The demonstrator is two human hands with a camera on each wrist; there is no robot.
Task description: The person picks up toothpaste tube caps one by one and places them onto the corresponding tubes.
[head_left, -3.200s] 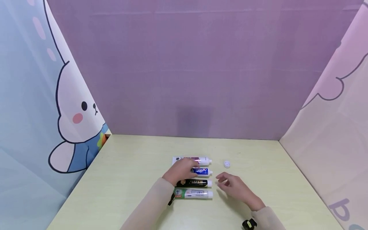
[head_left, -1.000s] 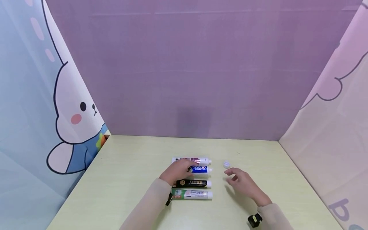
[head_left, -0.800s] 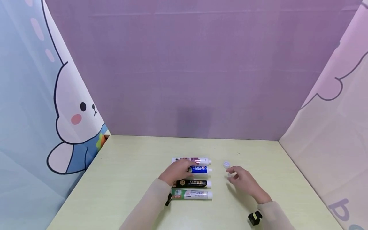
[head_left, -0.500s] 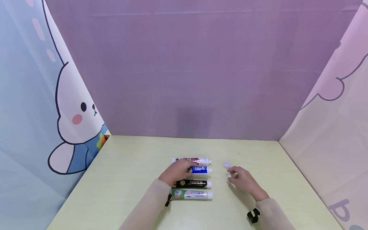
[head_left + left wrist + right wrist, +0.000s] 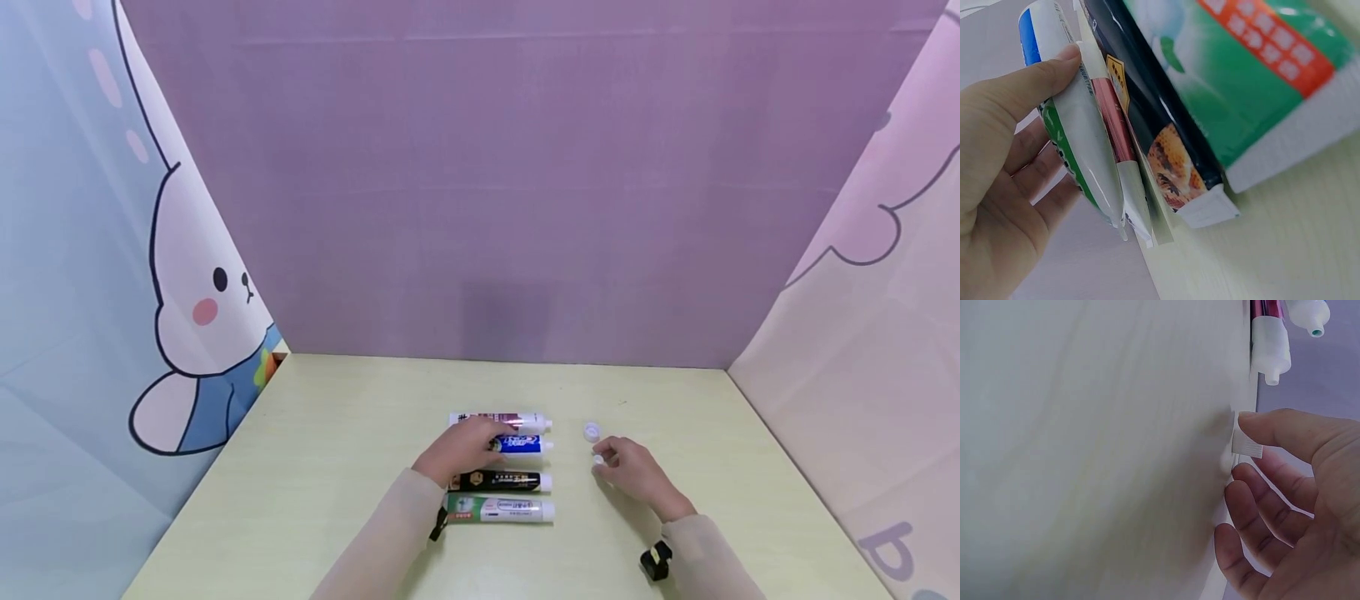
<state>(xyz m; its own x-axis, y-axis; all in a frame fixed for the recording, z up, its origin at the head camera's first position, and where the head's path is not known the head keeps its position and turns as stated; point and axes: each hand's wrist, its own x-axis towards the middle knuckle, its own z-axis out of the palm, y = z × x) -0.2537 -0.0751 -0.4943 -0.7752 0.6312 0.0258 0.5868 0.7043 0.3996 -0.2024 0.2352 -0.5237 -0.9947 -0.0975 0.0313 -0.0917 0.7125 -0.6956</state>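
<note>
My left hand point(image 5: 465, 448) grips a blue-and-white toothpaste tube point(image 5: 519, 444), thumb on one side and fingers on the other. The tube's narrow nozzle is bare and points right; in the left wrist view its white and green side point(image 5: 1079, 137) shows. To the right, my right hand point(image 5: 636, 472) pinches a small white ribbed cap point(image 5: 1247, 445) between thumb and index finger, close over the table. Its other fingers are loosely bent. Just beyond it a larger white cap point(image 5: 592, 432) lies on the table.
A white-and-maroon tube point(image 5: 532, 422) with a bare nozzle lies behind the blue one. Nearer are a black tube point(image 5: 510, 481) and a green-and-white tube point(image 5: 513, 509), both with white caps on. A purple panel point(image 5: 510, 200) stands behind the pale table point(image 5: 337, 467).
My right hand has moved right, away from the blue tube's nozzle, and the small cap now shows at its fingertips near the larger cap. The blue tube has shifted slightly left and back.
</note>
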